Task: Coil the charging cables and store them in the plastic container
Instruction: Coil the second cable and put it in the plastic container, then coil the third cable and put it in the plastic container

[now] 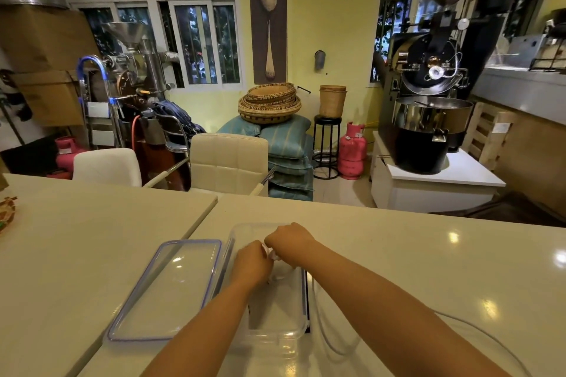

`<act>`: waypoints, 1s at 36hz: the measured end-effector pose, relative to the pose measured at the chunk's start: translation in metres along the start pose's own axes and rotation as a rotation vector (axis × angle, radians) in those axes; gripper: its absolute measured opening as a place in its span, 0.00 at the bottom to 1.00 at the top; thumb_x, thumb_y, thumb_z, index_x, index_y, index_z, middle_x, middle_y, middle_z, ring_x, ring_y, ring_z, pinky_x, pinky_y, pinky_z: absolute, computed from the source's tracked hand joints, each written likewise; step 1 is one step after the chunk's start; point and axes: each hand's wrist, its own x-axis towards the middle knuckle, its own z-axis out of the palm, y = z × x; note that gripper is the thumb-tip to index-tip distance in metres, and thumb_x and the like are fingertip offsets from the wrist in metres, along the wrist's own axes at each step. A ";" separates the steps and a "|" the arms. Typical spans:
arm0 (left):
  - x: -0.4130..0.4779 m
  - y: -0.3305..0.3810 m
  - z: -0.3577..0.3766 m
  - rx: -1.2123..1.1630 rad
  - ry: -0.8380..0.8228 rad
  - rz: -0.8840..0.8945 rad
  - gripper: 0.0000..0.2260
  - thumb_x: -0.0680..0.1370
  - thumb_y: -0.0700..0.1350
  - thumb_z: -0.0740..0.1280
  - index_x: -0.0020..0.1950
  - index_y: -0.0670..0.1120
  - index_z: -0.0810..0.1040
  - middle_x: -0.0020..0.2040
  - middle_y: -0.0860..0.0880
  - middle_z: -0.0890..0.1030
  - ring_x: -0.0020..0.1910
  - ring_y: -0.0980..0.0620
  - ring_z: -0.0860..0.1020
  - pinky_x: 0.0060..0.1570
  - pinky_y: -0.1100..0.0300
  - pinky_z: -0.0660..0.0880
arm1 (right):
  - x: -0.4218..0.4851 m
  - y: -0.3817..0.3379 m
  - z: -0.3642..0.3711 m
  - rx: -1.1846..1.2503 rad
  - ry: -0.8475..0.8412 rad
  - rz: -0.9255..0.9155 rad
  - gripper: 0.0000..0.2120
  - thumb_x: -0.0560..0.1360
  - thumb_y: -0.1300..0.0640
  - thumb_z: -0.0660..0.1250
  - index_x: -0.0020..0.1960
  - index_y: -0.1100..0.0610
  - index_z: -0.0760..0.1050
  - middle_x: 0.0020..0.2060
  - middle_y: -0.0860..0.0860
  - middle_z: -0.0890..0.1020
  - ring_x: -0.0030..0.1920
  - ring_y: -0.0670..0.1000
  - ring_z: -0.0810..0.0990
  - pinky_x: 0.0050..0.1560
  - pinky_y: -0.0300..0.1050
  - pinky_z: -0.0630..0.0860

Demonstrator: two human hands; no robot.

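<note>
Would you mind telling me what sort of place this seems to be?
Probably a small coffee roastery or café workroom: a black drum roaster with a cooling tray, a second hopper-topped machine, and pink gas cylinders.

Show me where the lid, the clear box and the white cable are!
lid (171,288): head view, on its clear middle panel.
clear box (272,315): head view, on its see-through floor.
white cable (477,326): head view, on the loose stretch lying on the counter.
</note>
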 end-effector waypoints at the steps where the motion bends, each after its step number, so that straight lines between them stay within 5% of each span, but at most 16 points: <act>1: 0.001 -0.001 -0.001 -0.007 -0.005 -0.004 0.09 0.77 0.41 0.60 0.54 0.38 0.73 0.51 0.39 0.81 0.49 0.43 0.79 0.39 0.60 0.71 | -0.002 0.002 -0.001 0.021 0.012 -0.009 0.11 0.75 0.62 0.61 0.56 0.61 0.73 0.53 0.59 0.80 0.52 0.59 0.78 0.47 0.48 0.72; 11: 0.000 0.000 -0.010 -0.088 0.063 -0.026 0.10 0.77 0.40 0.56 0.50 0.38 0.74 0.49 0.38 0.80 0.47 0.42 0.78 0.46 0.54 0.73 | -0.033 0.035 -0.029 0.319 0.118 0.007 0.15 0.76 0.60 0.60 0.63 0.56 0.71 0.59 0.59 0.77 0.58 0.59 0.74 0.56 0.52 0.72; 16: -0.004 0.009 -0.019 -0.220 0.085 0.055 0.07 0.78 0.42 0.58 0.41 0.42 0.71 0.42 0.41 0.78 0.41 0.45 0.75 0.42 0.52 0.73 | -0.062 0.071 -0.038 0.395 0.160 0.062 0.14 0.76 0.60 0.60 0.61 0.58 0.72 0.56 0.58 0.79 0.56 0.58 0.75 0.55 0.51 0.72; 20: -0.015 0.034 -0.024 -0.250 0.053 0.198 0.07 0.77 0.40 0.59 0.40 0.43 0.72 0.36 0.48 0.75 0.39 0.49 0.74 0.35 0.62 0.69 | -0.084 0.094 -0.029 0.433 0.157 0.154 0.12 0.76 0.59 0.61 0.59 0.59 0.74 0.56 0.59 0.79 0.55 0.57 0.76 0.56 0.50 0.73; 23: -0.025 0.060 -0.022 -0.146 -0.017 0.360 0.06 0.77 0.40 0.59 0.43 0.43 0.74 0.41 0.47 0.76 0.40 0.53 0.73 0.36 0.64 0.68 | -0.094 0.105 -0.014 0.455 0.083 0.226 0.12 0.75 0.58 0.62 0.58 0.59 0.73 0.56 0.59 0.78 0.55 0.58 0.75 0.54 0.50 0.72; 28: -0.037 0.094 -0.004 0.026 -0.162 0.497 0.12 0.78 0.40 0.58 0.59 0.42 0.74 0.59 0.44 0.78 0.54 0.49 0.75 0.54 0.59 0.71 | -0.110 0.113 0.017 0.472 -0.118 0.310 0.15 0.75 0.57 0.63 0.60 0.60 0.70 0.60 0.58 0.75 0.59 0.57 0.72 0.55 0.47 0.69; 32: -0.031 0.107 0.018 0.201 -0.255 0.438 0.16 0.78 0.37 0.55 0.66 0.43 0.69 0.66 0.42 0.72 0.63 0.45 0.72 0.59 0.57 0.70 | -0.122 0.114 0.037 0.504 -0.177 0.396 0.16 0.77 0.55 0.59 0.59 0.64 0.71 0.61 0.60 0.75 0.59 0.58 0.73 0.57 0.48 0.69; 36: -0.026 0.112 0.033 0.329 -0.320 0.389 0.18 0.77 0.35 0.54 0.67 0.42 0.65 0.67 0.41 0.69 0.63 0.43 0.71 0.58 0.56 0.70 | -0.125 0.112 0.054 0.582 -0.166 0.507 0.14 0.77 0.53 0.60 0.54 0.63 0.73 0.58 0.61 0.77 0.54 0.58 0.75 0.44 0.44 0.69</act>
